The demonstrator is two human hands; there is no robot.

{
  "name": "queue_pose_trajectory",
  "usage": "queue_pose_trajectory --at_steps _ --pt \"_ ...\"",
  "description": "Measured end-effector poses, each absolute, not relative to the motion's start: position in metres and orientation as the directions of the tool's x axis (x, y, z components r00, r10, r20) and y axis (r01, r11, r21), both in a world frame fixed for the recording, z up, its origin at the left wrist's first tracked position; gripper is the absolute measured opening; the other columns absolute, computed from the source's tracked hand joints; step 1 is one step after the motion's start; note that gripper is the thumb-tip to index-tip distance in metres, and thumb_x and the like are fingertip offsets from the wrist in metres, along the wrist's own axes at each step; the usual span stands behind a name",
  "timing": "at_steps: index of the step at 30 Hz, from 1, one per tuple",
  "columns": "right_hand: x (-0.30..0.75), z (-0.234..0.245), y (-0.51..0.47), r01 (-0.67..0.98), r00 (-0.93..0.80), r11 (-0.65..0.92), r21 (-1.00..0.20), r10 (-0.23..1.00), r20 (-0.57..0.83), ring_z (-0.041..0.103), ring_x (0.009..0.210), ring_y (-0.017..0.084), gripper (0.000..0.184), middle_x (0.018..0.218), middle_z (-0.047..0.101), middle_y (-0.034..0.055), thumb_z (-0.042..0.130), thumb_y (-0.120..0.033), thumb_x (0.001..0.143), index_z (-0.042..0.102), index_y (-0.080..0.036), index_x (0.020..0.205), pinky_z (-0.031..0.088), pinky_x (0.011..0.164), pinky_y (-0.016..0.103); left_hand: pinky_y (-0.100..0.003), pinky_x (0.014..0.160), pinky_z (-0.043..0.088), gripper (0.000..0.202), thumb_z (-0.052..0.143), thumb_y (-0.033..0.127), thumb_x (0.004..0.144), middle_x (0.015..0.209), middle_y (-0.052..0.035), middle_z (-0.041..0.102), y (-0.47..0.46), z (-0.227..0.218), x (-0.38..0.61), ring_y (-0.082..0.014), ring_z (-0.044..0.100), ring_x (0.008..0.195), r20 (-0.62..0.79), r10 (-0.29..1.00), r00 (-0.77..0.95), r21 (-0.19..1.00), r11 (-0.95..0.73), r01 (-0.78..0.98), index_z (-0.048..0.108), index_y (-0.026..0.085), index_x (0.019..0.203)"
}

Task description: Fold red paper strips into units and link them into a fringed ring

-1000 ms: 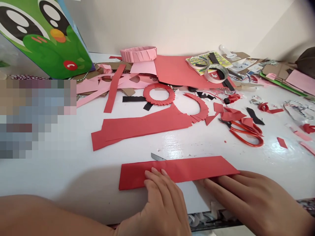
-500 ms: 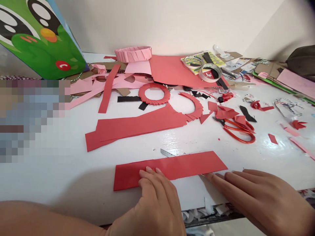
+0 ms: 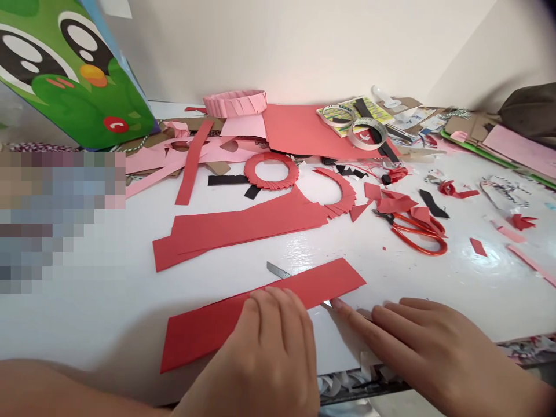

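Note:
A folded red paper strip [image 3: 204, 324] lies slanted near the front of the white table [image 3: 108, 249]. My left hand [image 3: 269, 347] presses on its middle, fingers bent over and gripping the paper. A narrow metal knife blade [image 3: 277, 269] pokes out past the strip's far edge, and a bit of metal shows at the near edge beside my right fingertip; the paper covers the stretch between. My right hand [image 3: 434, 341] is closed low around the knife, index finger stretched along it, the handle mostly hidden. Behind the strip lies a stack of red paper strips [image 3: 243, 223].
Orange-handled scissors [image 3: 419, 234] lie right of centre among red scraps. Farther back are a pleated red paper ring [image 3: 249, 168], a part-ring [image 3: 347, 194], a pink pleated band [image 3: 234, 104] and tape rolls [image 3: 368, 136]. A green box [image 3: 87, 98] stands back left.
The red strip has shifted left and toward me, tilting more steeply. My left hand curls further over it, and my right hand has moved left with the knife.

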State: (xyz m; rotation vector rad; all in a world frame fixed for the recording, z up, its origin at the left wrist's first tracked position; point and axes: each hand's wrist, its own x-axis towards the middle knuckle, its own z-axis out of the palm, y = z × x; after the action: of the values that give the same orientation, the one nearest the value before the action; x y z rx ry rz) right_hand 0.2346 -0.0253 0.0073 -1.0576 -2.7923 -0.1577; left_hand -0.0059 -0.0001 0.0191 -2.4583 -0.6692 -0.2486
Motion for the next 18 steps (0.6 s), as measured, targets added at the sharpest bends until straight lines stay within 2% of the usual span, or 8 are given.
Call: queue_pose_trajectory --at_steps 4,8,13,18 --pt "0.241 0.009 -0.022 0.657 -0.748 0.753 0.022 0.648 0.141 0.065 0.05 0.016 0.038 0.069 0.069 -0.0011 0.029 0.0 0.1 0.053 -0.009 0.129 0.046 0.047 0.032 -0.036 0.068 0.055 0.038 0.046 0.004 0.081 0.087 -0.0122 0.084 0.007 0.012 -0.001 -0.0247 0.076 0.073 0.274 0.309 0.911 -0.497 -0.765 0.409 0.08 0.009 0.096" --pt "0.256 0.009 -0.019 0.665 -0.743 0.745 0.059 0.65 0.161 0.065 0.05 0.017 0.03 0.071 0.072 0.0019 0.03 -0.008 0.104 0.056 -0.012 0.12 0.046 0.047 0.032 -0.037 0.067 0.056 0.038 0.045 0.006 0.083 0.09 -0.0133 0.084 0.007 0.011 -0.002 -0.0266 0.076 0.074 0.219 0.281 0.934 -0.523 -0.774 0.356 0.08 0.007 0.099" --pt "0.274 0.001 -0.026 0.708 -0.702 0.704 0.056 0.695 0.154 0.061 0.052 0.017 0.032 0.071 0.069 0.0006 0.03 -0.009 0.106 0.053 -0.012 0.129 0.042 0.048 0.034 -0.035 0.071 0.058 0.034 0.05 0.011 0.088 0.097 -0.0144 0.084 0.007 0.022 -0.003 -0.0264 0.077 0.081 0.067 0.291 0.954 -0.517 -0.808 0.283 0.078 0.006 0.108" --pt "0.287 -0.007 -0.038 0.749 -0.661 0.66 0.053 0.74 0.124 0.059 0.054 0.016 0.04 0.072 0.065 -0.0013 0.035 -0.005 0.105 0.046 -0.013 0.142 0.041 0.05 0.034 -0.037 0.072 0.054 0.031 0.057 0.018 0.09 0.097 -0.0174 0.082 0.005 0.022 -0.003 -0.0275 0.075 0.083 0.075 0.321 0.944 -0.529 -0.79 0.31 0.077 0.006 0.11"
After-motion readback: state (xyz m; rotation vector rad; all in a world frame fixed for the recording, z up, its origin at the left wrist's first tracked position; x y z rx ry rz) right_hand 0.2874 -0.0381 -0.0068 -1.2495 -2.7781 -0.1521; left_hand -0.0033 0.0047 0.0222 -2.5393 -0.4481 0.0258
